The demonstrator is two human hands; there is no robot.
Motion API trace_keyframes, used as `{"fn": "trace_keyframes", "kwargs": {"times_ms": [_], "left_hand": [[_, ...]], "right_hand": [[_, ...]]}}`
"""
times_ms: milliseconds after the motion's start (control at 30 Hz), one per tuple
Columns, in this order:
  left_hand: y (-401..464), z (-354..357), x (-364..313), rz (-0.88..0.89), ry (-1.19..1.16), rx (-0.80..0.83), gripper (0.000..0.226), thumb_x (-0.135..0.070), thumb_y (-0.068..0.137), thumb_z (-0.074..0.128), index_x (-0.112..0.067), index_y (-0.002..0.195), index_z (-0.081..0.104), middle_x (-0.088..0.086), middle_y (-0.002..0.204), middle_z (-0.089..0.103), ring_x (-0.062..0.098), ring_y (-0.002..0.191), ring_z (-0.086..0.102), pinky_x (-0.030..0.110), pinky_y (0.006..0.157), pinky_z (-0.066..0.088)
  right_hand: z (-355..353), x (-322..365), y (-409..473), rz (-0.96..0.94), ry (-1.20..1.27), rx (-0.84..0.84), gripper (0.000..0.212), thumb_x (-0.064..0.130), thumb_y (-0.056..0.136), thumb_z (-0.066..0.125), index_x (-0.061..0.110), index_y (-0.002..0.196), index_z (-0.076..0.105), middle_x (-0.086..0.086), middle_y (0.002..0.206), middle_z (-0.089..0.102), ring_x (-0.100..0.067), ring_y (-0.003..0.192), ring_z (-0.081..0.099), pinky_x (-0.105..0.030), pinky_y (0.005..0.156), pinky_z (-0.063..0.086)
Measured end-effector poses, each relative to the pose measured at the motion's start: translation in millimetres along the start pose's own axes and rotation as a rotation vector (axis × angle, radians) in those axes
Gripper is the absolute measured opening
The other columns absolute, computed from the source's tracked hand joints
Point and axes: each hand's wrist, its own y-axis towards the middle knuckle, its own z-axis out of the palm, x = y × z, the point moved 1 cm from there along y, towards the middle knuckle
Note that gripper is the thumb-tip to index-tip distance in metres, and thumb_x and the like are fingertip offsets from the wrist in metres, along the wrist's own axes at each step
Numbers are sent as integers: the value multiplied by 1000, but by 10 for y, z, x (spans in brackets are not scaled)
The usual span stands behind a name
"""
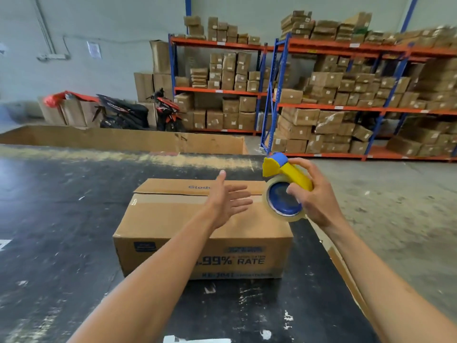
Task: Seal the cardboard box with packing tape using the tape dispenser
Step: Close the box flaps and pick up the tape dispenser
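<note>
Black, scuffed tabletop (61,243) nearest us, then the cardboard box (197,233) under both hands. Left hand (228,199) hovers spread wide and empty above the lid. Right hand (314,196) grips the yellow-and-blue plastic tape dispenser (284,189), clear glossy roll aloft off the box's right edge. Far flap looks slightly raised: tape could bridge the seam or wrinkle unless it's pressed flat first.

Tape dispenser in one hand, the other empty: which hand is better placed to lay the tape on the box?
The right hand: it already grips the dispenser above the box. The left hand is open and empty over the top, better for steadying.
</note>
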Motion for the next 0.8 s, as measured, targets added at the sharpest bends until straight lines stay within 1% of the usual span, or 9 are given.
{"fn": "trace_keyframes", "kwargs": {"times_ms": [100, 167, 233, 300, 367, 467, 533, 667, 800], "left_hand": [[-220, -184, -371, -79, -278, 72, 86, -67, 99, 25, 7, 133, 52, 33, 130, 60, 46, 118, 62, 54, 107, 45], [-416, -307, -588, -58, -283, 111, 86, -67, 98, 26, 8, 133, 51, 34, 129, 60, 47, 118, 61, 53, 108, 44], [-578, -388, -735, -45, -234, 142, 88, -69, 97, 28, 8, 130, 54, 33, 131, 60, 45, 119, 61, 52, 107, 45], [-691, -424, -814, -43, -120, 119, 89, -71, 94, 34, 7, 130, 55, 30, 130, 61, 41, 119, 62, 51, 107, 46], [-758, -473, -830, -35, -60, 48, 80, -65, 94, 46, 6, 130, 57, 26, 125, 66, 37, 115, 66, 47, 102, 50], [-818, -575, -825, 1, -83, -61, 45, -35, 94, 65, 1, 120, 63, 19, 112, 74, 28, 101, 73, 38, 89, 59], [-822, -620, -817, 14, -43, -118, 25, -11, 92, 67, 0, 115, 64, 17, 107, 75, 24, 90, 74, 32, 81, 61], [-773, -674, -842, 83, 37, -262, 42, 17, 84, 62, 4, 124, 59, 10, 88, 78, 20, 78, 77, 29, 66, 62], [-748, -734, -921, 172, 181, -382, 47, 19, 86, 58, 4, 131, 55, 16, 98, 75, 22, 82, 76, 29, 62, 62]], "right_hand": [[66, 231, 24, -304, -163, -23, 60, 24, 72, 66, 37, 130, 56, 6, 121, 60, -7, 96, 58, -22, 73, 48], [138, 258, 11, -506, -259, 3, 61, 31, 72, 67, 28, 133, 57, 0, 113, 59, -13, 92, 57, -23, 73, 45], [279, 174, 4, -603, -432, 95, 63, 39, 75, 70, 31, 136, 56, 0, 104, 56, -14, 84, 56, -22, 67, 44], [454, 50, -2, -590, -534, 187, 63, 48, 77, 72, 38, 137, 54, 5, 101, 52, -13, 79, 57, -17, 62, 43], [596, -9, -9, -567, -466, 198, 64, 51, 78, 73, 35, 137, 55, 7, 100, 50, -11, 79, 56, -13, 62, 41], [732, 37, 18, -585, -349, 152, 63, 49, 78, 71, 28, 135, 57, 6, 102, 51, -12, 84, 55, -22, 63, 46], [795, 87, 52, -599, -284, 161, 62, 51, 79, 68, 25, 135, 58, 5, 102, 50, -11, 87, 54, -26, 64, 47], [918, 112, 161, -586, -277, 226, 65, 52, 78, 67, 29, 138, 55, 5, 105, 52, -11, 90, 53, -22, 67, 44], [1052, 97, 320, -536, -279, 315, 63, 47, 76, 65, 38, 137, 52, 1, 110, 57, -15, 95, 55, -29, 73, 47]]}}
